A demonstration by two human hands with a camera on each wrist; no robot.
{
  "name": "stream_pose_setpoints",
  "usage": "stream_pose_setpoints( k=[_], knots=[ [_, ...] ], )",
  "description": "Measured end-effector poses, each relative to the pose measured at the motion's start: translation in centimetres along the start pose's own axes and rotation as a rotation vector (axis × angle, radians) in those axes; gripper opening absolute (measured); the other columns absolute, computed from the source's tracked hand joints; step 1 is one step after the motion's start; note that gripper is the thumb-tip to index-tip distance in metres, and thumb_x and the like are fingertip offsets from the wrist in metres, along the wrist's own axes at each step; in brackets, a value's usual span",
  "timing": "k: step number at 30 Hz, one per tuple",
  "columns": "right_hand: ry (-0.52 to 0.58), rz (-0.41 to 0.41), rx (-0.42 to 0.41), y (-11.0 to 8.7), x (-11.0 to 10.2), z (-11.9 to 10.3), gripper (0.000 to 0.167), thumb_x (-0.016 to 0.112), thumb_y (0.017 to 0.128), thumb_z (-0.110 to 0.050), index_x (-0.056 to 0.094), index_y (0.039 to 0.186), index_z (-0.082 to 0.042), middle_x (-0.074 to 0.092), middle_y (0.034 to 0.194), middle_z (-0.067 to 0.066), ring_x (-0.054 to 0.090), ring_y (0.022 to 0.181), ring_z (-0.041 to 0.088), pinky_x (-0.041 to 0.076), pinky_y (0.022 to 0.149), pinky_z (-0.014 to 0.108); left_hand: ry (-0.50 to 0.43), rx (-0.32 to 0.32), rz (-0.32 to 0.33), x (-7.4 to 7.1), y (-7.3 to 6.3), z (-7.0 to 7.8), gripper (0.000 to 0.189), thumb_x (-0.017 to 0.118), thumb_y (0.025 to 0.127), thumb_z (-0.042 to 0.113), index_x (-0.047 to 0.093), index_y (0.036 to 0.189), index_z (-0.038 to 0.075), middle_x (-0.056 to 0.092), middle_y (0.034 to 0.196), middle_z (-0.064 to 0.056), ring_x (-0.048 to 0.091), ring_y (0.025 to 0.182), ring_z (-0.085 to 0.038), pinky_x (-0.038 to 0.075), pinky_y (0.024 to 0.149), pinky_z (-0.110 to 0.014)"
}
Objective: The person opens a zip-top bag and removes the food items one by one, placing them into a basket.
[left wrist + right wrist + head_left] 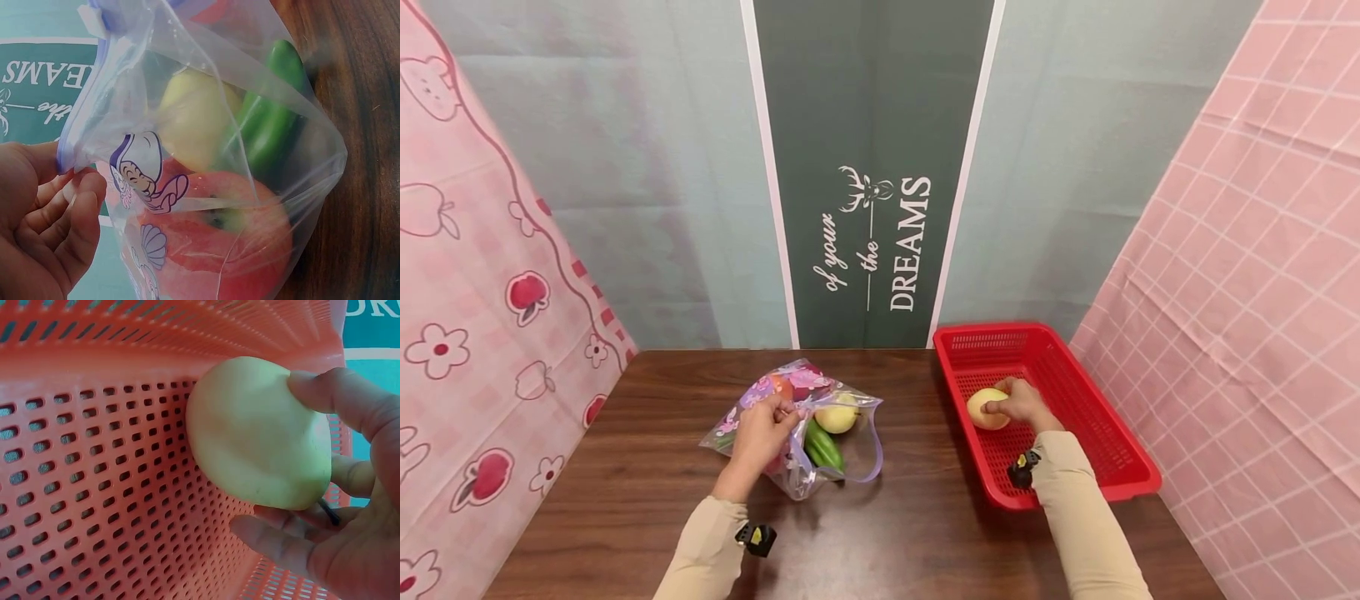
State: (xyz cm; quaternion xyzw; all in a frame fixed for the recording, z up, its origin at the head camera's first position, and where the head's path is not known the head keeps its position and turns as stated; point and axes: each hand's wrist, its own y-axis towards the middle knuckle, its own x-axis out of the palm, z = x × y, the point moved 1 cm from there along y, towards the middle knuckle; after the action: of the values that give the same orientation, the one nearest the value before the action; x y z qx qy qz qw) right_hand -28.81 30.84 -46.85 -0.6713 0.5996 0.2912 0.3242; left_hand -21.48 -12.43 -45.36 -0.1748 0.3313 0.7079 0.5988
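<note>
My left hand (763,435) pinches the lilac zip edge of a clear, printed zip bag (796,482) lying on the table. Through the plastic show a yellow pear (837,418), a long green pepper (824,445) and a round red fruit (215,250) with a greenish hollow around its stem. Over on the right, my right hand (1024,402) grips another pale yellow pear (256,431) inside a red plastic basket (1120,433). In the right wrist view the thumb lies on the pear's upper side, fingers come round beneath, and its dark stem points toward the palm.
The dark wooden table (880,542) backs onto a green curtain (865,83) with white lettering. Pink patterned cloth (475,375) hangs on the left, and a pink checked one (1262,333) stands close beside the basket. The basket's raised walls surround my right hand.
</note>
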Motion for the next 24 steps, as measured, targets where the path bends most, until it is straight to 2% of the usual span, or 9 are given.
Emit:
stream_pose_setpoints(
  k=[5, 12, 20, 24],
  knots=[
    [0.018, -0.012, 0.014, 0.1, 0.1, 0.1, 0.050, 0.075, 0.071, -0.016, 0.052, 0.106, 0.012, 0.058, 0.093, 0.021, 0.053, 0.085, 0.032, 0.043, 0.074, 0.041, -0.004, -0.001, 0.007, 0.1, -0.1, 0.0, 0.015, 0.073, 0.080, 0.017, 0.062, 0.076, 0.007, 0.050, 0.059, 0.002, 0.045, 0.052, -0.013, 0.036, 0.048, -0.029],
    [-0.039, -0.018, -0.009, -0.1, -0.2, -1.0, 0.050, 0.073, 0.073, -0.017, 0.052, 0.106, 0.013, 0.058, 0.089, 0.018, 0.053, 0.081, 0.030, 0.044, 0.072, 0.042, -0.013, 0.011, 0.011, -0.1, -0.2, 0.2, 0.015, 0.073, 0.081, 0.016, 0.062, 0.075, 0.007, 0.051, 0.059, 0.003, 0.046, 0.050, -0.012, 0.037, 0.047, -0.028],
    [-0.083, -0.001, -0.037, -0.6, -1.5, -3.1, 0.057, 0.071, 0.076, -0.020, 0.050, 0.115, 0.016, 0.057, 0.104, 0.028, 0.052, 0.094, 0.037, 0.042, 0.079, 0.048, -0.019, 0.014, 0.020, 0.0, 0.0, -0.1, 0.015, 0.072, 0.081, 0.017, 0.062, 0.075, 0.007, 0.052, 0.057, 0.003, 0.046, 0.046, -0.011, 0.037, 0.045, -0.028],
    [-0.107, -0.012, -0.019, -0.9, -1.6, -3.6, 0.056, 0.070, 0.078, -0.020, 0.050, 0.117, 0.015, 0.058, 0.105, 0.027, 0.052, 0.095, 0.036, 0.042, 0.081, 0.047, -0.023, 0.021, 0.023, 0.0, 0.0, -0.2, 0.015, 0.072, 0.081, 0.017, 0.063, 0.075, 0.007, 0.052, 0.056, 0.003, 0.047, 0.044, -0.011, 0.037, 0.043, -0.028]
  ],
)
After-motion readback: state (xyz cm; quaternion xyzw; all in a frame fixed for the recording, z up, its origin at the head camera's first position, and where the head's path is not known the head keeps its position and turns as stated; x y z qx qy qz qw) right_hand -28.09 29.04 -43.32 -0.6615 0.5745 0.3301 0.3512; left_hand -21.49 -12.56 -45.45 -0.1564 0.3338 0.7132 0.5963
